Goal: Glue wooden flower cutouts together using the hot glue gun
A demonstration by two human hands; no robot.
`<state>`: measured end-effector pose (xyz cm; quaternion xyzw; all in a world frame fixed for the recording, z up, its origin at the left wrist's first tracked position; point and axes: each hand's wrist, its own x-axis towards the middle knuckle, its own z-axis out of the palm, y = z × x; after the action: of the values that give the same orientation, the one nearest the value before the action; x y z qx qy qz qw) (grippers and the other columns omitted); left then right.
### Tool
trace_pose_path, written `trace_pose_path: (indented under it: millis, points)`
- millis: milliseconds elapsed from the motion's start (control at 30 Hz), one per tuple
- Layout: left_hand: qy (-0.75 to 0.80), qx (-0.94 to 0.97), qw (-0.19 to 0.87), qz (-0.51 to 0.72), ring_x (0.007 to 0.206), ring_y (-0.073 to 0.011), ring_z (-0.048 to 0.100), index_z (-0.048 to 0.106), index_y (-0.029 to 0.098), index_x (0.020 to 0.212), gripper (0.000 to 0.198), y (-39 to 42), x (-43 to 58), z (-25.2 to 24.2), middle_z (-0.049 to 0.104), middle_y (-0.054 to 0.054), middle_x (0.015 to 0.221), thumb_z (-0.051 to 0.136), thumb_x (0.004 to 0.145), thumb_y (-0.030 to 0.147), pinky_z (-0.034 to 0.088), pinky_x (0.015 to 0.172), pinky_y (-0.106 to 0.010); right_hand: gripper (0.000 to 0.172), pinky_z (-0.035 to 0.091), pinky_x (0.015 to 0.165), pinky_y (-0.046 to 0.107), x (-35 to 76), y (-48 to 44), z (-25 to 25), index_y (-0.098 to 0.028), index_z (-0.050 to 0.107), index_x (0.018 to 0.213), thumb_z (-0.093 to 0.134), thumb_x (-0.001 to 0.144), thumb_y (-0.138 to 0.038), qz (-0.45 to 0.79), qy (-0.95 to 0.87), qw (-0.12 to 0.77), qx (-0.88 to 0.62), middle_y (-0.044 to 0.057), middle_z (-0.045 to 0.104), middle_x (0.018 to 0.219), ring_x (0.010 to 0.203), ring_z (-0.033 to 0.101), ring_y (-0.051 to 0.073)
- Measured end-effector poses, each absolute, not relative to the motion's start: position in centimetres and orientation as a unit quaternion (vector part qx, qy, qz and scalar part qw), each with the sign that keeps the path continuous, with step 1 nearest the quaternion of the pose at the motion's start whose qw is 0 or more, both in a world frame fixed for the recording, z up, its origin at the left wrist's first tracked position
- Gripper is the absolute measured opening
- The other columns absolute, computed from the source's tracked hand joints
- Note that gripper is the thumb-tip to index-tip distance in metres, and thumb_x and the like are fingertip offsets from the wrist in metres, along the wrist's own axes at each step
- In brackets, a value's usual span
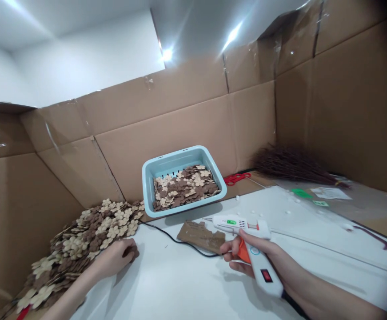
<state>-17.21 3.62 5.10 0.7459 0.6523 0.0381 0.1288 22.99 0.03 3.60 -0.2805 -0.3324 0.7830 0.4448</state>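
Note:
My right hand (243, 251) is wrapped round the handle of a white hot glue gun (263, 266) with an orange trigger. Its nozzle points left, above a torn piece of brown cardboard (201, 235) on the table. Beside the heap of cream and brown flower cutouts (96, 233), my left hand (120, 255) is closed with curled fingers. Whatever lies inside those fingers, if anything, is hidden. Behind both hands stands a light blue plastic basket (149, 211) holding many more flower cutouts (186, 186).
Cardboard walls (180, 115) enclose the white table (160, 284). A black cord (166, 234) runs past the cardboard piece. Red scissors (236, 178), a bundle of dark twigs (289, 164), a green scrap (301, 193) and a thin white stick (333, 250) lie to the right.

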Motion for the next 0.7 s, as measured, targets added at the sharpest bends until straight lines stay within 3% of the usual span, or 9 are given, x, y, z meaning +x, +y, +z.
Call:
trace_pose_path:
  millis: [200,300,400,500,600,700]
  points:
    - [0.641,0.763,-0.06,-0.05,0.082,-0.0232,0.064,0.06,0.024,0.106,0.037,2.9,-15.1,5.2,0.058,-0.009,0.112,0.044,0.074,0.014,0.043,0.064,-0.028,0.039,0.053,0.077,0.027,22.9,-0.6,4.2,-0.01,0.074,0.07,0.053,0.088,-0.037,0.778,-0.329,0.442,-0.302,0.011,0.069,0.085,0.077,0.064,0.017]
    - [0.635,0.763,-0.101,-0.062,0.078,-0.0228,0.065,0.064,0.024,0.101,0.032,3.3,-14.1,5.5,0.052,-0.01,0.123,0.045,0.075,0.016,0.041,0.059,-0.028,0.037,0.052,0.079,0.029,23.0,-0.7,4.4,-0.01,0.075,0.074,0.053,0.087,-0.038,0.773,-0.335,0.442,-0.307,0.011,0.07,0.085,0.076,0.063,0.018]
    - [0.623,0.771,-0.128,-0.028,0.072,-0.0201,0.063,0.064,0.019,0.082,0.024,4.1,-12.1,6.5,0.06,-0.009,0.103,0.041,0.082,0.019,0.039,0.057,-0.026,0.037,0.051,0.076,0.028,23.0,-0.6,4.4,-0.011,0.074,0.074,0.054,0.086,-0.04,0.769,-0.34,0.445,-0.309,0.01,0.07,0.082,0.072,0.062,0.017]
    - [0.599,0.783,-0.165,0.037,0.071,-0.0201,0.06,0.059,0.017,0.079,0.033,5.6,-8.6,8.1,0.061,-0.008,0.085,0.029,0.091,0.018,0.039,0.06,-0.027,0.04,0.048,0.062,0.023,23.1,-0.4,4.1,-0.011,0.071,0.07,0.052,0.086,-0.043,0.757,-0.35,0.45,-0.32,0.007,0.067,0.072,0.061,0.058,0.013]
    - [0.546,0.811,-0.177,0.114,0.076,-0.02,0.059,0.058,0.017,0.086,0.032,7.8,-4.3,9.7,0.06,-0.008,0.089,0.026,0.093,0.017,0.041,0.066,-0.028,0.045,0.037,0.05,0.019,23.2,-0.1,3.8,-0.012,0.069,0.069,0.048,0.086,-0.047,0.732,-0.38,0.454,-0.338,0.003,0.06,0.055,0.048,0.049,0.01]
    - [0.492,0.842,-0.159,0.152,0.093,-0.0206,0.058,0.058,0.02,0.095,0.026,10.9,0.0,10.6,0.062,-0.007,0.098,0.033,0.092,0.018,0.042,0.078,-0.028,0.046,0.03,0.046,0.018,23.4,0.1,3.6,-0.012,0.069,0.071,0.048,0.086,-0.05,0.718,-0.388,0.456,-0.356,0.0,0.055,0.049,0.044,0.044,0.008]
